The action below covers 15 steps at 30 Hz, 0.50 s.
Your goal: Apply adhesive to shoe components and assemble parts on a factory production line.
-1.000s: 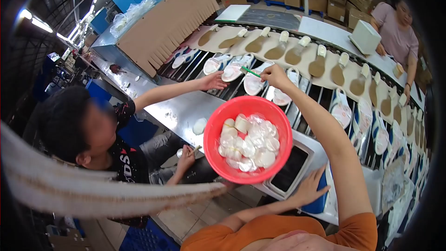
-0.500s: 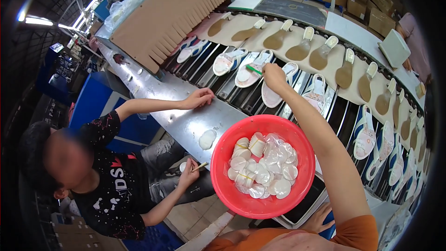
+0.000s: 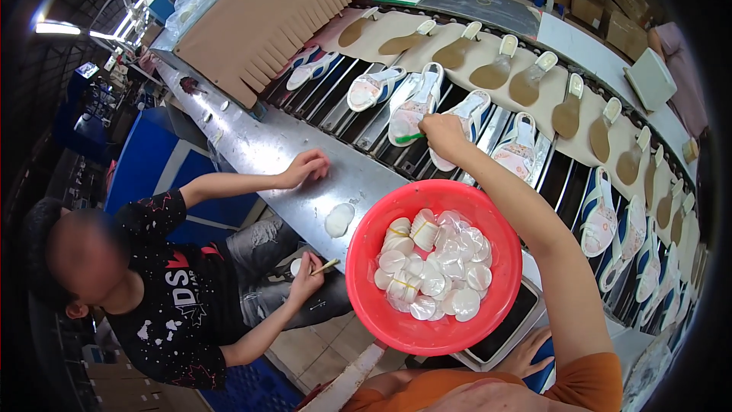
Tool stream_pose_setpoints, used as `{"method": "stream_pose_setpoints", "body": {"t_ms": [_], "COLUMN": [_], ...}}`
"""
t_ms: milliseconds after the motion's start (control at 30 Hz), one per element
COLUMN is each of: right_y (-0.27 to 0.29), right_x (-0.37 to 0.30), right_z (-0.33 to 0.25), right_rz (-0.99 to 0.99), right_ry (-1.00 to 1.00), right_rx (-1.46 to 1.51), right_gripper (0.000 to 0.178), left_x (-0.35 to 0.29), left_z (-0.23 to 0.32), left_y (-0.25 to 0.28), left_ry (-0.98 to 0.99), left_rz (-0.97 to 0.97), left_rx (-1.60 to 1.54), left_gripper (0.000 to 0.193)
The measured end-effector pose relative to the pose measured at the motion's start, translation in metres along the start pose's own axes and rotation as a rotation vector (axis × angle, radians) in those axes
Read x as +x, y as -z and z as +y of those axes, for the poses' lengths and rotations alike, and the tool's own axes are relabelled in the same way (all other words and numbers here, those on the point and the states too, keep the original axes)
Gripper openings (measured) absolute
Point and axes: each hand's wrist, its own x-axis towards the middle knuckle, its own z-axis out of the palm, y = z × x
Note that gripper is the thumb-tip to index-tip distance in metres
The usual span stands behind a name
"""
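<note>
while sandals (image 3: 414,107) lie beyond, a red basin (image 3: 427,340) intervenes.

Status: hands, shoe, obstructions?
Right hand: green brush over white-and-blue shoe. Left hand spread by blue object. Round red plastic basin not blocking brush.

Bold white capital letters (image 3: 183,290), turned sideways beside a red mark (image 3: 177,259), with a smaller line of lettering (image 3: 201,297) next to them, stand on the chest of the black shirt (image 3: 145,278) worn by the person (image 3: 175,328) sitting along the long edge of the metal bench (image 3: 263,141).
</note>
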Motion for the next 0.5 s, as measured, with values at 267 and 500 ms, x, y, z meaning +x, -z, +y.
{"method": "stream_pose_setpoints", "body": {"t_ms": [267,500], "right_y": [0.078,0.176], "right_x": [-0.002,-0.061], "right_z": [0.002,0.016], "right_rz": [-0.148,0.064], "right_ry": [-0.136,-0.204], "right_rx": [0.532,0.846], "right_gripper": [0.017,0.018], "left_x": [-0.048,-0.062], "left_z": [-0.013,-0.014], "left_y": [-0.031,-0.045], "left_ry": [-0.039,-0.069], "left_rz": [-0.082,-0.123], "left_rx": [-0.002,0.025], "left_gripper": [0.07,0.064]}}
